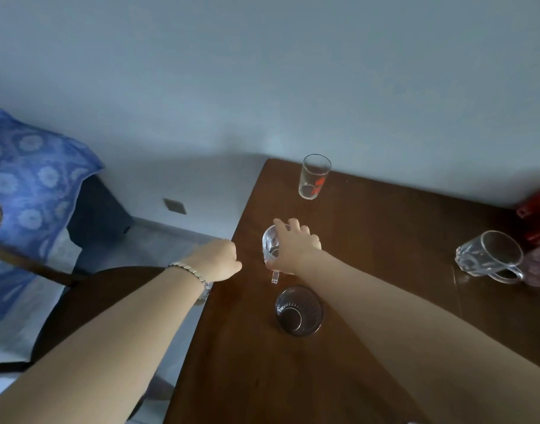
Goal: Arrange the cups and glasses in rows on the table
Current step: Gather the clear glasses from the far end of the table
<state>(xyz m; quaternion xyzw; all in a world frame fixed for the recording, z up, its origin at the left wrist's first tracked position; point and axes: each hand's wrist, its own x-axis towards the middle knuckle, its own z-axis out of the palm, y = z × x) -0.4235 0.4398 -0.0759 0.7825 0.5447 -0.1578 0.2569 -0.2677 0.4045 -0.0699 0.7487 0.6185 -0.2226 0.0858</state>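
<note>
Along the left side of the brown wooden table [385, 234] stand three pieces in a line. A tall clear glass with a red print [313, 176] is farthest. In the middle is a clear glass mug [270, 244], its handle pointing toward me. My right hand [296, 244] grips this mug from above. Nearest me stands a short ribbed dark glass [298, 311]. A second clear glass mug [489, 257] sits at the right. My left hand [218, 260], fingers curled and holding nothing, rests at the table's left edge beside the mug.
A red object [538, 209] and a reddish patterned item [538, 267] lie at the table's far right by the second mug. A dark chair [88, 301] stands left of the table, with a blue patterned pillow [30, 185] beyond it. The wall runs behind the table.
</note>
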